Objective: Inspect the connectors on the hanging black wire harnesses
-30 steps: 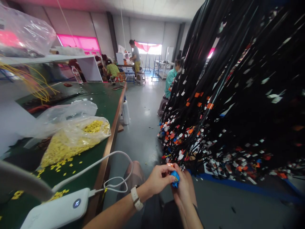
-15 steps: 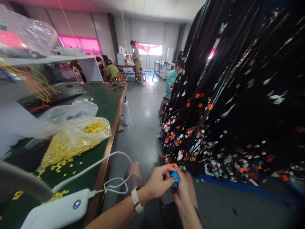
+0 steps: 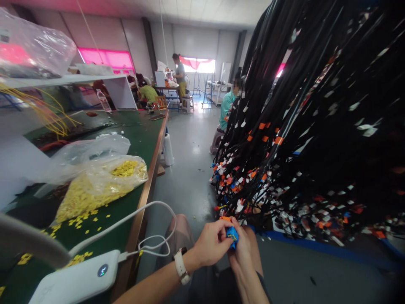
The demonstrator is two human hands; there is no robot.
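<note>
A blue wire-harness connector (image 3: 232, 236) with yellow bits on its face is held over my lap, between my two hands. My right hand (image 3: 242, 242) wraps around it from the right side. On the other side, my left hand (image 3: 212, 244), with a white-strapped watch at the wrist, grips it with the thumb pressed to its lower face and fingers curled over the top. Something orange (image 3: 225, 218) shows just behind the fingers. The connector's back is hidden by my hands.
Left is a green table (image 3: 145, 139) with a bag of yellow pieces (image 3: 95, 190), scattered pieces, and a white power bank (image 3: 79, 276) whose cable loops past the edge. A dense bundle of black wire harnesses (image 3: 268, 105) hangs at right. People work further back.
The blue connector has tilted slightly, so more of its face with yellow bits shows. Both hands stay in nearly the same place around it.
</note>
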